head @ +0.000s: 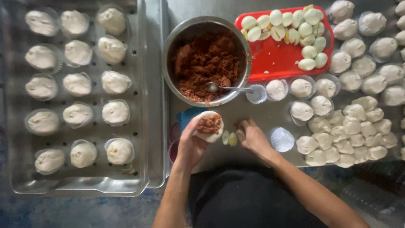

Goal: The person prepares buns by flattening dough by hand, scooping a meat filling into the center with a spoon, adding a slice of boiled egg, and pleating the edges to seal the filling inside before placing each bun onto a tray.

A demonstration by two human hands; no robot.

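My left hand (pixel 190 141) cups a flat round of white dough (pixel 209 128) with a heap of red-brown minced filling on top. My right hand (pixel 253 136) rests on the table just right of it, fingertips touching egg pieces (pixel 232 138) that lie between the two hands. Straight ahead stands a steel bowl (pixel 206 25) of the same red-brown filling with a spoon (pixel 228 88) leaning in it. A red tray (pixel 282 59) behind the bowl carries halved boiled eggs.
A perforated metal tray (pixel 143 105) at the left holds rows of filled buns in paper cups. At the right lie several dough balls (pixel 346 135), some in cups. An empty paper cup (pixel 282 139) sits beside my right hand.
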